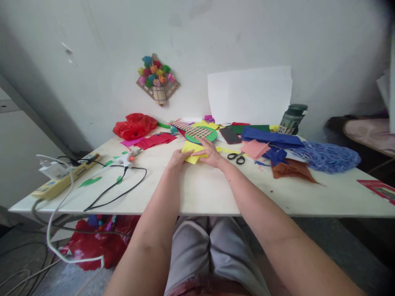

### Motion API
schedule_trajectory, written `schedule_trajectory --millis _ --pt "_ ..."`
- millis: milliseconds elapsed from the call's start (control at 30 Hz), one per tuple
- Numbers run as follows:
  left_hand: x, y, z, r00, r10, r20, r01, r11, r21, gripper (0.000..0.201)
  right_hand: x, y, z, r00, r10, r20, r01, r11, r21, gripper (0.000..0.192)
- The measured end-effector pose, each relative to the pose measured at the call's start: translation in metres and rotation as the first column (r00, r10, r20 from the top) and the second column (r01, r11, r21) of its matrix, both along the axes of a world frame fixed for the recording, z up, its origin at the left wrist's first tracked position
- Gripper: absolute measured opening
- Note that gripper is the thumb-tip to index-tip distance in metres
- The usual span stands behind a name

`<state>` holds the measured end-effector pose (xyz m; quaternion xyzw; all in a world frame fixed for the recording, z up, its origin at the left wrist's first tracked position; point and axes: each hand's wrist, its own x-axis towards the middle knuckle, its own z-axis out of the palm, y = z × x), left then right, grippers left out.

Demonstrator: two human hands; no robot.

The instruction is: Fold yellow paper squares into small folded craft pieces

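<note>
A piece of yellow paper (192, 158) lies at the middle of the table, between my two hands. Its left edge is pinched by my left hand (178, 159), thumb on top and the other fingers partly hidden. My right hand (210, 154) grips the paper from the right, its fingers reaching over the sheet and one raised. Just beyond is a green oval board (212, 134) with a woven lattice of thin sticks (196, 130) on it. Black-handled scissors (237, 158) lie right of my right hand, close to pink paper squares (255, 149).
On the left are a glue gun (126, 159), its looped black cord (108, 191) and a yellow power strip (61, 181). Red paper (157, 141), a phone (230, 135), blue paper (271, 137), a bottle (291, 119) and blue yarn (330, 157) line the back and right.
</note>
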<state>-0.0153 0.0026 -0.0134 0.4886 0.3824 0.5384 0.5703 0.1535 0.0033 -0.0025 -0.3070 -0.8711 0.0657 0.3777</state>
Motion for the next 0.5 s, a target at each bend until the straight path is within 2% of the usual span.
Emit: schedule_trajectory --millis 233,333,500 --pt "0.0015 -0.0028 0.0010 0.999 -0.043 0.000 0.043 0.999 -0.012 0.042 -0.0044 0.0041 -0.0058 0.999 -0.024 0.040 0.022 0.998 0.062 0.021" --pt "0.0016 -0.0038 0.0023 0.998 -0.063 -0.013 0.063 0.998 -0.016 0.040 -0.0059 0.0047 -0.0069 0.999 -0.039 -0.002 0.039 0.997 0.073 0.013" --pt "0.0022 -0.0030 0.0032 0.999 -0.043 -0.029 0.042 0.998 -0.048 0.035 -0.0080 0.0056 -0.0077 0.991 -0.082 -0.102 0.088 0.994 0.065 0.010"
